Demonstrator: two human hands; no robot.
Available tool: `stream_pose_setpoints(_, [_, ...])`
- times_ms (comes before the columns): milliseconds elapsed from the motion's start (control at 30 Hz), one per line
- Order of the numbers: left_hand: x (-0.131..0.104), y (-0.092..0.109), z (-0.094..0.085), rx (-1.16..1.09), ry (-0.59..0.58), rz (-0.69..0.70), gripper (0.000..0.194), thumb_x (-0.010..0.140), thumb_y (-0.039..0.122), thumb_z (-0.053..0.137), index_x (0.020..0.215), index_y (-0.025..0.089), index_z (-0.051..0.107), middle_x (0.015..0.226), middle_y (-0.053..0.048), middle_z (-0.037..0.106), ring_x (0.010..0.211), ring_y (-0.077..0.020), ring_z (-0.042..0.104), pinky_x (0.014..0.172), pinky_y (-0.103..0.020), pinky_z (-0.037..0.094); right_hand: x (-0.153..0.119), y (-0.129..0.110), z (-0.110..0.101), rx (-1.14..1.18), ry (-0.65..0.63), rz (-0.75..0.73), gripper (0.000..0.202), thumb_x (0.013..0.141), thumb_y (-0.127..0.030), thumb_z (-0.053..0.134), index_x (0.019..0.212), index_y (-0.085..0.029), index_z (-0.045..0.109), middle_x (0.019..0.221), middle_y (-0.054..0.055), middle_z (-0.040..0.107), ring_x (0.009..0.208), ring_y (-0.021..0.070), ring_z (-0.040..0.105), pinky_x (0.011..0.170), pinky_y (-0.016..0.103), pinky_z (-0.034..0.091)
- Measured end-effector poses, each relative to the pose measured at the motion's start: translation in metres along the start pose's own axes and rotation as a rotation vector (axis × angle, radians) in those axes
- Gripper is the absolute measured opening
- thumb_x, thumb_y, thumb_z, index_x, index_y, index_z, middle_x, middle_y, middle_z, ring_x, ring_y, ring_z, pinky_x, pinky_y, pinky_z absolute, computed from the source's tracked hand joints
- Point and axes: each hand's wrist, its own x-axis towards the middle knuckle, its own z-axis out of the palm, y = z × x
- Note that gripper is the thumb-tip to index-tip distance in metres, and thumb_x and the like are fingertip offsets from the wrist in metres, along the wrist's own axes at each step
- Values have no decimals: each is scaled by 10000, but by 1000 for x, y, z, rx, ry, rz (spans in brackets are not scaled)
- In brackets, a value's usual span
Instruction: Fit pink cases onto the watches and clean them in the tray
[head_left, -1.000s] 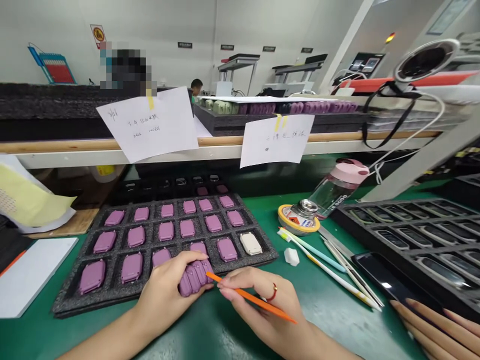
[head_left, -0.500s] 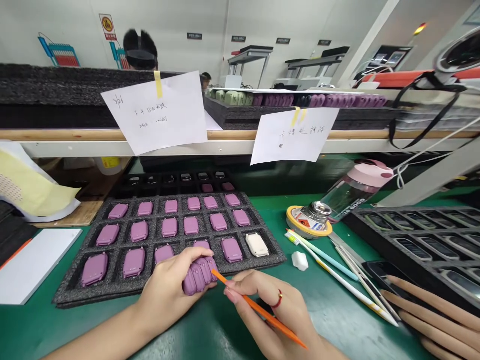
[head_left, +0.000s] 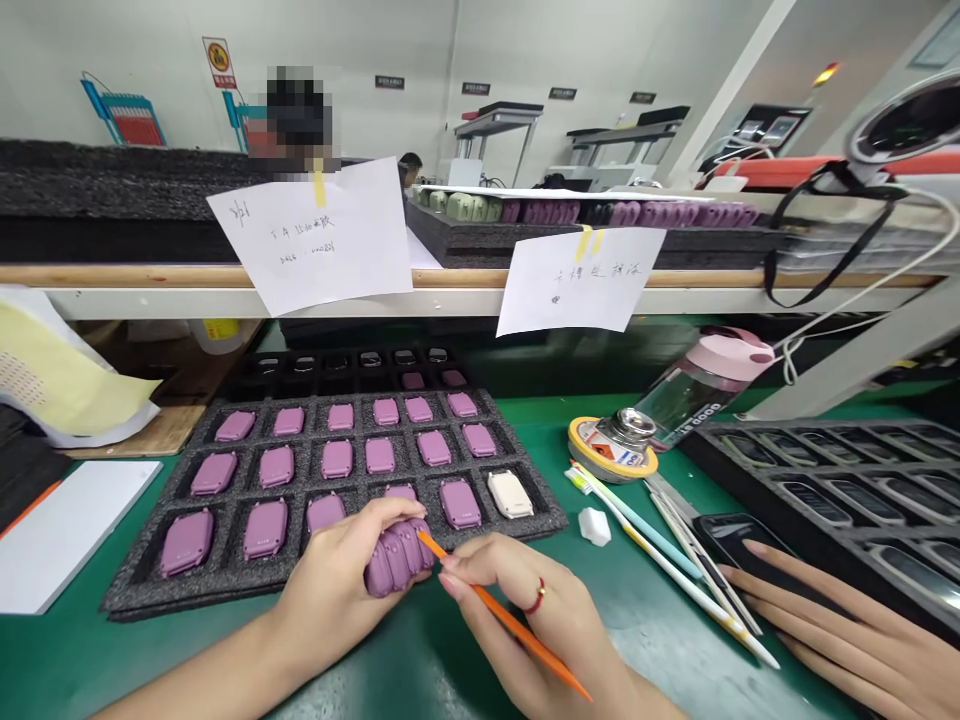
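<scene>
The left hand (head_left: 337, 575) grasps a row of purple cases (head_left: 401, 560) above the surface (head_left: 420, 670), just in front of the foam tray (head_left: 225, 575). Its fingers clench the row from above and below, a grip that seems meant to press the cases together and turn their edges toward the right hand (head_left: 517, 610). That hand pinches an orange stick (head_left: 517, 630) near its front end, pen-fashion, presumably for fine control. The tray's separate pockets likely guard the other cases (head_left: 268, 528) against rubbing.

The left palm hides the back of the row, so the number of cases cannot be counted, and the same hand partly covers two cases in the tray. The stick's tip appears to touch the nearest case, though the contact is too small to confirm. A co-worker's hand (head_left: 847, 620), cut off at the right, partly covers a dark device (head_left: 731, 538).
</scene>
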Motion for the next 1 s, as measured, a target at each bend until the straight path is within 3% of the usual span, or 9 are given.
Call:
stream_pose_setpoints(233, [0,1,0,-31,-22,-12,477,863,156,683,1264,332,495,1166,37,744,1025,-149,732,890,-230,575,2,-3,-2,1,14,11,160,938,-70,518,935,-226,551,790,18,646,703,146,638,659,253,523])
stream_pose_setpoints(467, [2,2,0,-60,-21,-21,469,851,149,696,1244,324,509,1141,49,749,1005,-134,734,879,-213,573,-2,2,-2,244,68,315,127,965,-247,588,846,-210,615,766,15,698,714,149,683,682,243,545])
stream_pose_setpoints(733, [2,3,-1,-80,-11,-68,448,848,212,720,1228,316,507,1163,37,752,1037,-153,736,906,-234,582,5,6,2,562,132,556,192,909,-370,698,843,-190,696,795,44,770,778,162,747,766,263,610])
stream_pose_setpoints(867, [3,4,-1,-79,-5,-65,430,852,215,709,1224,305,513,1163,16,756,1040,-176,739,907,-268,591,3,6,0,524,206,457,192,943,-364,654,846,-200,678,782,35,773,741,159,751,728,260,624])
stream_pose_setpoints(1000, [3,3,-1,-57,11,-61,438,850,221,717,1224,319,511,1175,27,747,1036,-164,737,903,-253,588,-5,7,2,298,203,274,113,987,-227,574,898,-236,643,805,-2,759,768,131,738,729,214,593])
